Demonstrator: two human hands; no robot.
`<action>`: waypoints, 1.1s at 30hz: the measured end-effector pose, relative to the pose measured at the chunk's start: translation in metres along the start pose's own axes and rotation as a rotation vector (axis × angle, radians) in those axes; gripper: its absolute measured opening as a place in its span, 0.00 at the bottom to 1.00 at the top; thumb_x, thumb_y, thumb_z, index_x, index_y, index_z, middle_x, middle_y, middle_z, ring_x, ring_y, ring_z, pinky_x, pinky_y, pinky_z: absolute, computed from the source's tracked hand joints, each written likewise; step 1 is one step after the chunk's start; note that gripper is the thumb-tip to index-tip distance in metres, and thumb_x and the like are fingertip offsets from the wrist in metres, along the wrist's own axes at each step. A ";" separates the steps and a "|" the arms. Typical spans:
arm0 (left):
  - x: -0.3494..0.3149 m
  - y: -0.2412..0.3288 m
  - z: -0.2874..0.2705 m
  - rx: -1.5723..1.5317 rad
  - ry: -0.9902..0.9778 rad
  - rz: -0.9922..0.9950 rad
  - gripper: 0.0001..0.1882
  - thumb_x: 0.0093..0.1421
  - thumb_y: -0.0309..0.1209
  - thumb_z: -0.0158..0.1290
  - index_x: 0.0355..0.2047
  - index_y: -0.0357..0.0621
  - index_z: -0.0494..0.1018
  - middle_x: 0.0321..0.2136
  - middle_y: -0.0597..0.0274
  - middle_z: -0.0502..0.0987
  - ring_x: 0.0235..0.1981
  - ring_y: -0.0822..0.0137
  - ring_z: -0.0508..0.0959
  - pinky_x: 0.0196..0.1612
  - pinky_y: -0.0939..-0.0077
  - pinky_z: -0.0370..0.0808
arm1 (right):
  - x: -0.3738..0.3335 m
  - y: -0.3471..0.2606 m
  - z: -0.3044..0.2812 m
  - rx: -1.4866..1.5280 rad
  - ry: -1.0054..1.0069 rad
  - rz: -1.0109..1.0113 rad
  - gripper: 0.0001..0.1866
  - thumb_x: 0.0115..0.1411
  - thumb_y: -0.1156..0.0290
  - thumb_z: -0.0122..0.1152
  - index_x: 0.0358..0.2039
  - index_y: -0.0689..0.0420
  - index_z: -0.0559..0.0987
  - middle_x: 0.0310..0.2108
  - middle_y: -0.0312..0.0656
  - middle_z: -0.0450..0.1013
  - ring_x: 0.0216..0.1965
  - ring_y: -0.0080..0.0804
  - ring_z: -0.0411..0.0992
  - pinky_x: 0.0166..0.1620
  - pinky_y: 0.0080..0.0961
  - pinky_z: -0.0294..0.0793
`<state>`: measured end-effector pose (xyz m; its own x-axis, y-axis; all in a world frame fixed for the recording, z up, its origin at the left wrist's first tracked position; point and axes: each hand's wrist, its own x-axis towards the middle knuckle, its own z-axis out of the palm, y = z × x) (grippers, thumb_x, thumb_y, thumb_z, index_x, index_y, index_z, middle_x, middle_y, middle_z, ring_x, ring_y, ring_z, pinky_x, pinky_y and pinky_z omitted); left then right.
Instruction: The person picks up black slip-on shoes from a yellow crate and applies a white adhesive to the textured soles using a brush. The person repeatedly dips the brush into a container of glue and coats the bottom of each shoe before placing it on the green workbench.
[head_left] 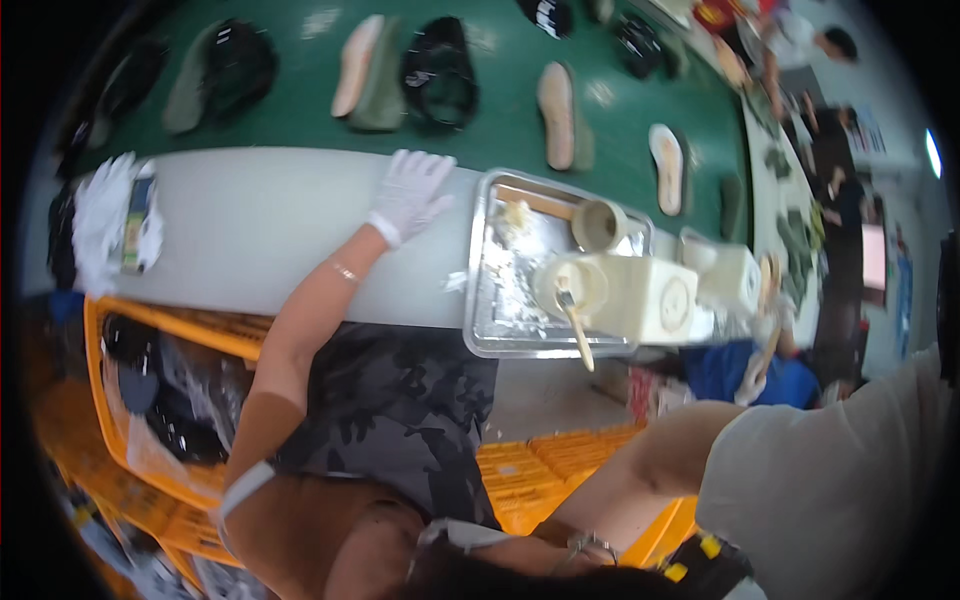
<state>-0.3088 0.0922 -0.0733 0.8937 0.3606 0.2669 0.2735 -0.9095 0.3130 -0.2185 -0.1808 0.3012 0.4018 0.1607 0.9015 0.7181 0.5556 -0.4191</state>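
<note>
My left hand (410, 197), in a thin white glove, lies flat with its fingers spread on the pale work surface (270, 215), near the green belt. It holds nothing. To its right, a metal tray (480, 250) carries a round cup (598, 225) and a white container (650, 298). A brush (576, 330) rests across a pale tub (590, 283), its handle out over the tray's near edge. Whitish residue (515, 220) clings to the tray. My right hand cannot be made out.
Insoles (667, 168), green pieces (380, 95) and black shoe uppers (440, 75) lie on the belt (500, 60). White gloves (100, 225) are at left. Below stands an orange crate (100, 380). A white-sleeved arm (640, 470) crosses at right. A co-worker's gloved hand (755, 378) is beyond.
</note>
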 end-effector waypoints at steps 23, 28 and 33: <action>-0.066 0.179 -0.298 -1.696 -0.346 0.779 0.18 0.49 0.37 0.51 0.37 0.36 0.72 0.30 0.53 0.73 0.34 0.57 0.74 0.38 0.65 0.72 | -0.026 0.037 -0.008 -0.541 0.071 0.166 0.07 0.51 0.69 0.54 0.23 0.53 0.66 0.24 0.35 0.60 0.29 0.29 0.58 0.33 0.27 0.57; -0.094 0.217 -0.309 -1.634 -0.054 0.760 0.23 0.44 0.39 0.51 0.38 0.35 0.71 0.31 0.52 0.72 0.38 0.57 0.73 0.39 0.61 0.72 | -0.029 0.006 -0.004 -0.441 0.073 0.124 0.07 0.51 0.69 0.54 0.23 0.54 0.66 0.24 0.35 0.60 0.29 0.30 0.58 0.33 0.28 0.58; -0.108 0.209 -0.290 -1.300 -0.068 0.730 0.23 0.45 0.39 0.51 0.38 0.35 0.71 0.32 0.51 0.72 0.38 0.57 0.73 0.39 0.61 0.72 | -0.024 -0.012 -0.007 -0.385 0.080 0.065 0.06 0.51 0.69 0.54 0.24 0.54 0.67 0.25 0.35 0.60 0.29 0.30 0.58 0.33 0.28 0.58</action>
<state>-0.4508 -0.0772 0.2276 0.7151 -0.1245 0.6879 -0.6970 -0.0522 0.7152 -0.2325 -0.1964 0.2840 0.4860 0.1129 0.8666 0.8439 0.1974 -0.4989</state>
